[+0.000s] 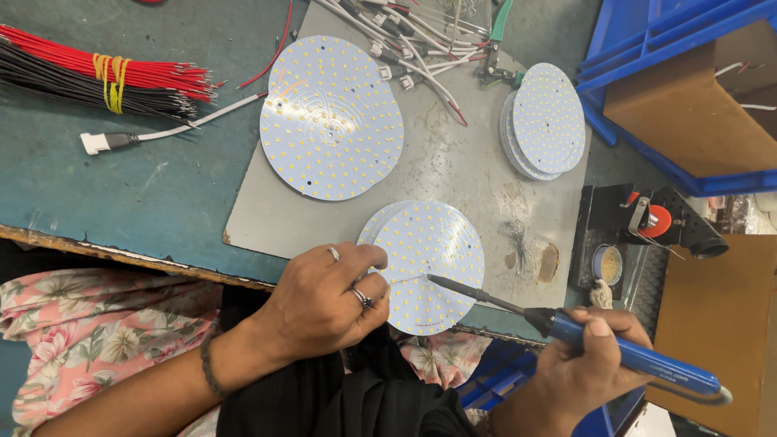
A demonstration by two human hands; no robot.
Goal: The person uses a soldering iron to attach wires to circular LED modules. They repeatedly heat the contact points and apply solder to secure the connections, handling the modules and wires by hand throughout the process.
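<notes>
My left hand (324, 303), with rings on two fingers, pinches the near left edge of a round white LED board (433, 259) that lies on a small stack at the front of a grey metal plate (453, 162). My right hand (587, 368) grips a blue-handled soldering iron (623, 356). Its dark tip rests on the board's lower middle, near my left thumb.
A larger stack of LED boards (330, 117) lies at the back left, a smaller stack (546, 121) at the right. Bundled red and black wires (89, 77), white connector leads (405, 48), a soldering stand (647, 222) and blue bins (672, 89) surround the plate.
</notes>
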